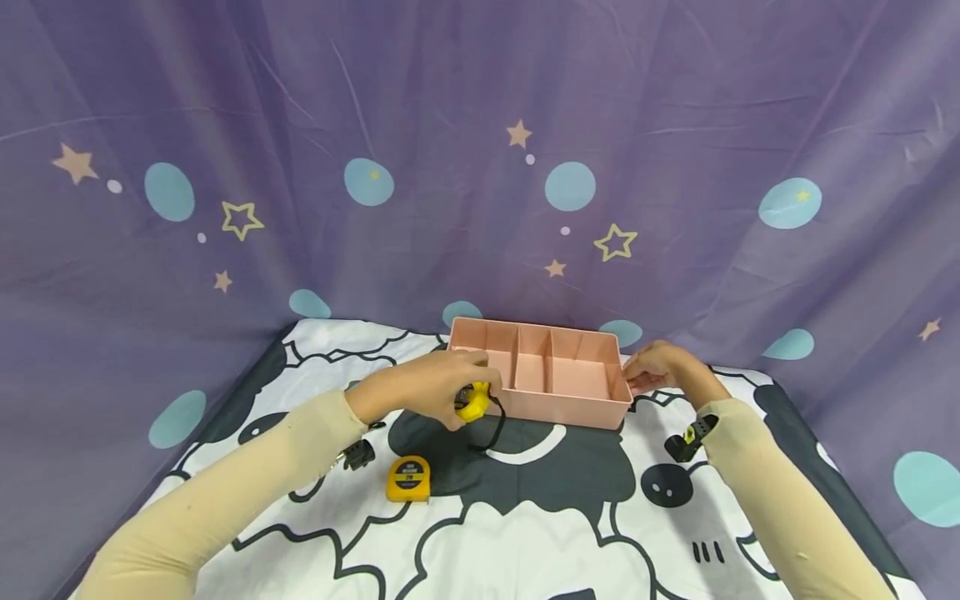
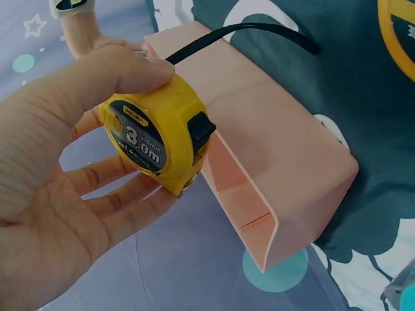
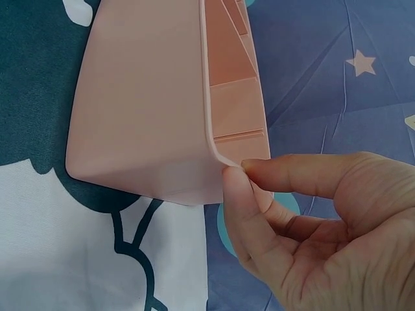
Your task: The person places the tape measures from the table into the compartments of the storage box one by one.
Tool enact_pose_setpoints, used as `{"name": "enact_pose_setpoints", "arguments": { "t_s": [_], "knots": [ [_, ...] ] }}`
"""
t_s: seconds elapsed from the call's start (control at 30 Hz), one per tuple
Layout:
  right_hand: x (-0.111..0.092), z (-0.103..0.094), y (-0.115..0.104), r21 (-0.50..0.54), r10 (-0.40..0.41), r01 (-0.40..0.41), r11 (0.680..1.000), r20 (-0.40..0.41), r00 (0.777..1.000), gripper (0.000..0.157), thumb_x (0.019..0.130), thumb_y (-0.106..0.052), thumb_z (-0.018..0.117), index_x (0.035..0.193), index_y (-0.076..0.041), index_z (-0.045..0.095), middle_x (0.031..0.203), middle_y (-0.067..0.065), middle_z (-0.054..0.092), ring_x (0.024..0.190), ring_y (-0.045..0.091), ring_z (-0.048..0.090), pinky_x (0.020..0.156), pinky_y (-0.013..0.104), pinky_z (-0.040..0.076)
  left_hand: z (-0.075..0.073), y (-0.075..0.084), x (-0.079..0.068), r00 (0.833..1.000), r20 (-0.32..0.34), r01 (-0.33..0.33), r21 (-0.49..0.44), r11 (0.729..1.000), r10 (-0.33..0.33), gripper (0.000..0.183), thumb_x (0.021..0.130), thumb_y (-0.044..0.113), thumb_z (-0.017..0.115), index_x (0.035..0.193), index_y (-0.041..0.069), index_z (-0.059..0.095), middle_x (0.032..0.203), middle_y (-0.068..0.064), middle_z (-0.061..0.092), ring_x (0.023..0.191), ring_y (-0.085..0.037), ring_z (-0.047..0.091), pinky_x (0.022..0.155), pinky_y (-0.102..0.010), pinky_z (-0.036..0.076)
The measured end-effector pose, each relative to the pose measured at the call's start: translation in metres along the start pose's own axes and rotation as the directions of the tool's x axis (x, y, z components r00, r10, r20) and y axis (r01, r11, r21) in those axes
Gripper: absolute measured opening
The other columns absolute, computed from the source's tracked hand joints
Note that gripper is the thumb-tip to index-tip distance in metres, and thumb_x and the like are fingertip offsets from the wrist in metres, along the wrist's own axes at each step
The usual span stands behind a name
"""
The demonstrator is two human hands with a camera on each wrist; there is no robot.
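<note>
In the left wrist view my left hand (image 2: 84, 168) grips a yellow tape measure (image 2: 159, 133) marked 3.0m, thumb on its top. A black strap (image 2: 249, 27) trails from it. The head view has this hand (image 1: 438, 387) at the front left of a pink divided box (image 1: 566, 408), with the tape measure close before the box's front wall. At the box's right end, my right hand (image 3: 305, 220) pinches the rim corner between thumb and finger. A second yellow tape measure (image 1: 408, 479) lies on the cloth, nearer than the left hand.
Upright dividers (image 1: 534, 358) part the box into compartments. Beneath it is a white and dark patterned cloth (image 1: 525, 550). A purple curtain (image 1: 465, 100) hangs right behind. Part of a grey and teal thing (image 2: 403, 295) shows at the left wrist view's corner.
</note>
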State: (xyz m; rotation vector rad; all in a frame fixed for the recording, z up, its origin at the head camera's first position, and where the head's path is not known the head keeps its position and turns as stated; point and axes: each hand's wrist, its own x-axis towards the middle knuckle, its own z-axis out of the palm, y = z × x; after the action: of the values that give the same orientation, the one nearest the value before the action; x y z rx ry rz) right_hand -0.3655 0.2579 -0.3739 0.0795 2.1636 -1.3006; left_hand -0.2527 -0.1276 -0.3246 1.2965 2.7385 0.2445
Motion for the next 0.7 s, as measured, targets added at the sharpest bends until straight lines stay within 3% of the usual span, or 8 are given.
{"name": "enact_pose_setpoints", "arguments": {
  "t_s": [0.27,0.47,0.7],
  "knots": [
    [-0.001,-0.005,0.001,0.006,0.001,-0.001,1.0,0.031,1.0,0.006,0.095,0.004,0.055,0.098,0.007,0.06,0.075,0.002,0.067,0.069,0.011,0.067,0.071,0.025,0.061,-0.013,-0.007,0.002,0.998,-0.054,-0.017,-0.043,0.999,0.015,0.055,0.073,0.021,0.091,0.12,0.021,0.062,0.107,0.0,0.054,0.087,-0.015,0.056,0.075,-0.029,0.052],
    [0.0,-0.005,0.0,0.019,-0.028,0.027,0.999,0.055,0.998,0.009,0.095,0.004,0.055,0.101,0.009,0.06,0.075,0.002,0.068,0.07,0.011,0.067,0.071,0.024,0.061,-0.026,-0.015,0.001,0.994,-0.11,-0.038,-0.151,0.988,0.022,0.053,0.071,0.01,0.089,0.116,0.019,0.062,0.107,0.001,0.054,0.09,-0.018,0.055,0.074,-0.028,0.052],
    [-0.003,-0.005,0.0,0.022,-0.021,0.02,1.0,0.052,0.998,0.007,0.095,0.005,0.055,0.097,0.006,0.061,0.074,0.002,0.067,0.068,0.01,0.067,0.071,0.024,0.061,-0.042,-0.026,-0.002,0.992,-0.113,-0.076,-0.246,0.966,0.049,0.053,0.072,0.008,0.088,0.12,0.014,0.065,0.109,0.0,0.059,0.096,-0.019,0.056,0.084,-0.036,0.055]
  ]
}}
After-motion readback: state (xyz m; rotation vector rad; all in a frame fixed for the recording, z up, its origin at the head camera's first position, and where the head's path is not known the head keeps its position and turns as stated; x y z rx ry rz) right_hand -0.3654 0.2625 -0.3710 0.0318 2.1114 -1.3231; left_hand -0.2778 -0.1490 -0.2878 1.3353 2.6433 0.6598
